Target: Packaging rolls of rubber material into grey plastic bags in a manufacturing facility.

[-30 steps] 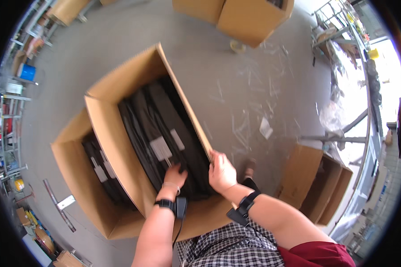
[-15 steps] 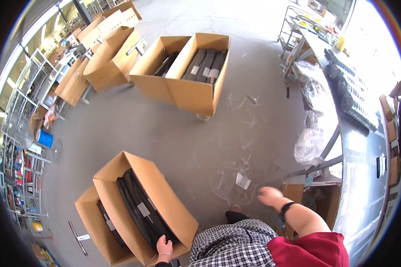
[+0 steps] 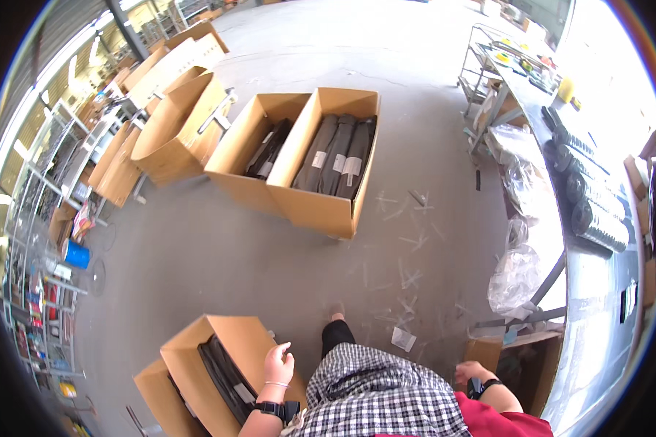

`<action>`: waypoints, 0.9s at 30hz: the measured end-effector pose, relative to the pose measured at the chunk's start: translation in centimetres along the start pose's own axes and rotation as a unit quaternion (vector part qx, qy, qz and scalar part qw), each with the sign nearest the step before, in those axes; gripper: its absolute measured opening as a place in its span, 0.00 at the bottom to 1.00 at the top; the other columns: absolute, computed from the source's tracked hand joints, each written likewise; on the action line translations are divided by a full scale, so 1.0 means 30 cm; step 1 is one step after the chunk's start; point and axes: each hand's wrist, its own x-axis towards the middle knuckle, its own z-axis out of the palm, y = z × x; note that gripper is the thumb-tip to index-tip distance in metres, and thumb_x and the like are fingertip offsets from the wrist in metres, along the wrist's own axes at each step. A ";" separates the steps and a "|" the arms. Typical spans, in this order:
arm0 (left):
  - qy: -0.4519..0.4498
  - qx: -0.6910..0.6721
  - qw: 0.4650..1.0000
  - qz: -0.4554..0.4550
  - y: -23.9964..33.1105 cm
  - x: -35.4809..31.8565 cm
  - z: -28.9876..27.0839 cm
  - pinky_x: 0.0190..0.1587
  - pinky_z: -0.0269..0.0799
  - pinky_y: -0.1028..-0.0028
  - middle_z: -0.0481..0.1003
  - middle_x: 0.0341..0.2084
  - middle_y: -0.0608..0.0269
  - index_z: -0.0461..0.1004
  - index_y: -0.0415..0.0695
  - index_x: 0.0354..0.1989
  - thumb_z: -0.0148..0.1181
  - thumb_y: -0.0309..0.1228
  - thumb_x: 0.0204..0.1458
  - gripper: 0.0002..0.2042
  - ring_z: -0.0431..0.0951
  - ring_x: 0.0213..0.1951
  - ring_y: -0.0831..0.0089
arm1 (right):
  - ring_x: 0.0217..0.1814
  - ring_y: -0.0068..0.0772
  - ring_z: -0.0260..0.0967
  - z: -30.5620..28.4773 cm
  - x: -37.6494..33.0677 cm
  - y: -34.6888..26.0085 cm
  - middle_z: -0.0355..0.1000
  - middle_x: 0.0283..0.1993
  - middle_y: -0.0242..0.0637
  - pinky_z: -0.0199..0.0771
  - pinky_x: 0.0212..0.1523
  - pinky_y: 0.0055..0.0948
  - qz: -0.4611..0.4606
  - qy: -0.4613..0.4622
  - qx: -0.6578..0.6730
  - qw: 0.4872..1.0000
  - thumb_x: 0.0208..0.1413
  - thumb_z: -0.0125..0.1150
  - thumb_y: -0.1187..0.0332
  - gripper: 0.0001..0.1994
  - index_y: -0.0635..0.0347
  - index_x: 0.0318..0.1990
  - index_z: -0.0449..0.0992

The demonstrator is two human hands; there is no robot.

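My left hand (image 3: 279, 364) hovers by the right wall of the nearest cardboard box (image 3: 233, 331), its fingers apart and nothing in them. Inside that box lie long dark grey wrapped bundles (image 3: 224, 371) with pale labels. A second box (image 3: 153, 390) adjoins it on the left, its contents mostly hidden. My right hand (image 3: 471, 372) hangs low at my right side, loosely open and holding nothing, near an open cardboard carton (image 3: 485, 353) under the workbench.
Ahead stand two joined boxes (image 3: 317, 207) with more dark bundles (image 3: 335, 156). Further left are other large cartons (image 3: 175, 138). A long workbench (image 3: 598, 313) with black ribbed rolls (image 3: 587, 186) runs along the right. Plastic sheeting (image 3: 514, 280) hangs below it; tape scraps (image 3: 408, 277) litter the floor.
My left hand has come up out of the nearest box, away from the bundles. My right arm has dropped back toward my side. A foot now shows ahead, and the boxes sit lower in view.
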 end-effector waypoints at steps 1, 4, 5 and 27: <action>-0.021 -0.016 0.999 0.020 -0.008 0.098 0.001 0.49 0.73 0.64 0.78 0.38 0.54 0.78 0.43 0.43 0.60 0.25 0.46 0.13 0.78 0.43 0.58 | 0.25 0.35 0.74 -0.028 0.048 -0.048 0.76 0.26 0.37 0.77 0.30 0.37 -0.220 -0.016 -0.243 0.945 0.50 0.63 0.65 0.11 0.57 0.40 0.78; -0.076 0.023 0.996 0.042 0.042 0.490 -0.008 0.47 0.75 0.65 0.78 0.37 0.53 0.78 0.44 0.42 0.60 0.23 0.47 0.12 0.78 0.41 0.58 | 0.27 0.29 0.73 -0.060 0.164 -0.347 0.76 0.31 0.38 0.74 0.29 0.31 -0.008 0.194 0.152 0.969 0.51 0.60 0.68 0.16 0.63 0.47 0.77; -0.091 0.029 0.992 0.080 0.106 0.634 -0.022 0.46 0.76 0.65 0.78 0.36 0.52 0.78 0.44 0.42 0.59 0.23 0.48 0.12 0.79 0.40 0.58 | 0.29 0.28 0.73 -0.079 0.152 -0.578 0.77 0.33 0.38 0.74 0.30 0.29 0.085 0.271 0.295 0.912 0.52 0.59 0.68 0.17 0.65 0.48 0.76; -0.349 0.152 0.890 0.253 0.627 2.209 0.558 0.61 0.66 0.63 0.72 0.53 0.50 0.72 0.39 0.52 0.60 0.28 0.49 0.20 0.71 0.56 0.54 | 0.67 0.49 0.61 -0.660 1.356 -2.299 0.62 0.63 0.60 0.63 0.64 0.38 -0.093 0.200 0.214 0.952 0.59 0.56 0.51 0.37 0.68 0.67 0.53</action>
